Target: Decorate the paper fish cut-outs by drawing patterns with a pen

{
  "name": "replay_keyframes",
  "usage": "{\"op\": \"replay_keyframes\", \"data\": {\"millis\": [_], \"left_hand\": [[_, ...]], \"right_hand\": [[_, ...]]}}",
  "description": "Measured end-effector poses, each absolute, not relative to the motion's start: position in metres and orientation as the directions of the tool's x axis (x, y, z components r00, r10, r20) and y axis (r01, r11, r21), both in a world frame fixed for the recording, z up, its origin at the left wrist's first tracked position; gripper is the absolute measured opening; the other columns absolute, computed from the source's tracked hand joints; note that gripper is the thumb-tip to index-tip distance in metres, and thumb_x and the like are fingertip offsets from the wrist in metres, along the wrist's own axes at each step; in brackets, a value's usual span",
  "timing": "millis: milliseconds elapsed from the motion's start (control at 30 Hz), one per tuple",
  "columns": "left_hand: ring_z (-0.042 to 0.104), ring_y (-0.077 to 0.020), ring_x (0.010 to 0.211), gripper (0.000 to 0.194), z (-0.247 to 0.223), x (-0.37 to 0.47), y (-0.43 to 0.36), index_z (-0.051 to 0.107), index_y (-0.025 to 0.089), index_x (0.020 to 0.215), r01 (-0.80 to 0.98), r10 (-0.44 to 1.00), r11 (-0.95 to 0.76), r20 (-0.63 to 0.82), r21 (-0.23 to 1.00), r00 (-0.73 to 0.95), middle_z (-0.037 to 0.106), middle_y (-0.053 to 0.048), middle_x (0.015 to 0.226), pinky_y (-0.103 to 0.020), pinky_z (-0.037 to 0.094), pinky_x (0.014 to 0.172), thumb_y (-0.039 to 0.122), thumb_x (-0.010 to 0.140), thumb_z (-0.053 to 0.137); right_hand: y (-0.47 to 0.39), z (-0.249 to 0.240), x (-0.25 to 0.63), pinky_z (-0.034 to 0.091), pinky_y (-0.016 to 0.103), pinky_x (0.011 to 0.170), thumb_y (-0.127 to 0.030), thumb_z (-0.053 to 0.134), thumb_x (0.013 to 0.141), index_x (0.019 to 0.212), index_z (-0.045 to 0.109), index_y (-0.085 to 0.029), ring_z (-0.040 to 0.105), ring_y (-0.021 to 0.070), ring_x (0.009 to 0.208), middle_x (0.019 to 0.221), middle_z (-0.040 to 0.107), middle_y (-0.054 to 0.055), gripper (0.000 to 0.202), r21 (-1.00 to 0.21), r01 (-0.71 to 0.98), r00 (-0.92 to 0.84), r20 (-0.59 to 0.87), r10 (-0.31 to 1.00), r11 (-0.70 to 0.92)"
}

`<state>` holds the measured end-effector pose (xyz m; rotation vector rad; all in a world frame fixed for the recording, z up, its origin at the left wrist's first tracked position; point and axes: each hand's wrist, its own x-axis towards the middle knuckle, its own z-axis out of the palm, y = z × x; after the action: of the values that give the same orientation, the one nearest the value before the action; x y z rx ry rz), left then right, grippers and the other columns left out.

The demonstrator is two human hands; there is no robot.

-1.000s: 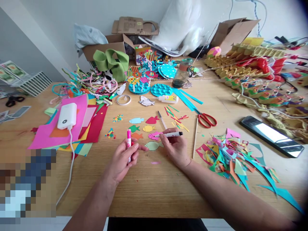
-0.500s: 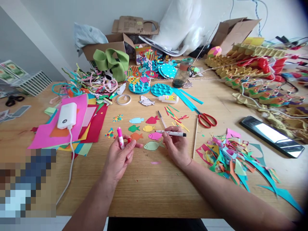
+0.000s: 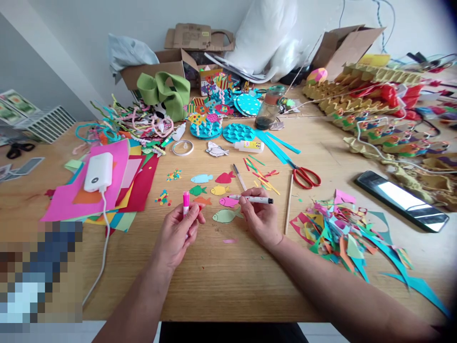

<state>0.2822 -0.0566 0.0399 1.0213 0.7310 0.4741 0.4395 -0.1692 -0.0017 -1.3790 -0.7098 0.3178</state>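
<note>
In my left hand (image 3: 178, 236) a marker with a bright pink end (image 3: 186, 202) stands nearly upright between closed fingers. A small red tip shows by the same fingertips; what it belongs to is hidden. My right hand (image 3: 262, 221) grips a white marker pen with a black end (image 3: 262, 200), held almost level. Under its left end lies a pink paper fish (image 3: 227, 202), partly covered by the hand. Just below that is a pale green paper fish (image 3: 224, 216). An orange paper fish (image 3: 203, 201) is partly behind my left fingers. Blue (image 3: 202, 178), red (image 3: 224, 177), green and yellow fish lie farther back.
Red-handled scissors (image 3: 306, 177), a wooden stick (image 3: 289, 205) and a heap of paper scraps (image 3: 342, 233) are on the right. A phone (image 3: 402, 200) lies beyond. Coloured sheets (image 3: 141, 188) bear a white power bank (image 3: 99, 171) at left. A glue bottle (image 3: 250, 146) lies behind.
The pink-ended marker in my left hand has turned more upright and shifted slightly right. The fingers of that hand have curled in. My right hand keeps its pen almost still.
</note>
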Motion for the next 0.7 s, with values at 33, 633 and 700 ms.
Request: {"op": "replay_keyframes", "data": {"millis": [33,633,700], "left_hand": [[0.034,-0.0013,0.043,0.038,0.040,0.283,-0.057,0.068,0.013,0.087,-0.019,0.662,0.460,-0.329,0.887,0.673,0.059,0.001,0.068,-0.010,0.022,0.031,0.044,0.071,0.080],[0.038,-0.0025,0.043,0.040,0.034,0.285,-0.055,0.063,0.013,0.088,0.065,0.597,0.547,-0.443,0.835,0.669,0.063,-0.001,0.071,-0.010,0.022,0.031,0.038,0.063,0.082],[0.037,-0.0024,0.043,0.040,0.034,0.285,-0.056,0.063,0.013,0.086,0.089,0.578,0.550,-0.456,0.830,0.677,0.063,0.000,0.069,-0.010,0.021,0.030,0.040,0.063,0.083]], "right_hand": [[-0.169,-0.001,0.439,0.037,0.021,0.044,-0.042,0.063,0.088,0.086,0.054,-0.020,0.047,0.0089,0.053,0.073,0.055,0.000,0.024,-0.960,0.203,0.755,0.280,0.593,0.195],[-0.189,0.011,0.429,0.046,0.028,0.054,-0.031,0.051,0.094,0.098,0.059,-0.019,0.057,0.0148,0.064,0.081,0.060,0.007,0.015,-0.896,0.333,0.493,0.432,0.755,0.295],[-0.190,0.011,0.426,0.048,0.028,0.053,-0.031,0.051,0.094,0.097,0.060,-0.019,0.058,0.0155,0.064,0.081,0.061,0.007,0.016,-0.897,0.318,0.469,0.431,0.771,0.307]]}}
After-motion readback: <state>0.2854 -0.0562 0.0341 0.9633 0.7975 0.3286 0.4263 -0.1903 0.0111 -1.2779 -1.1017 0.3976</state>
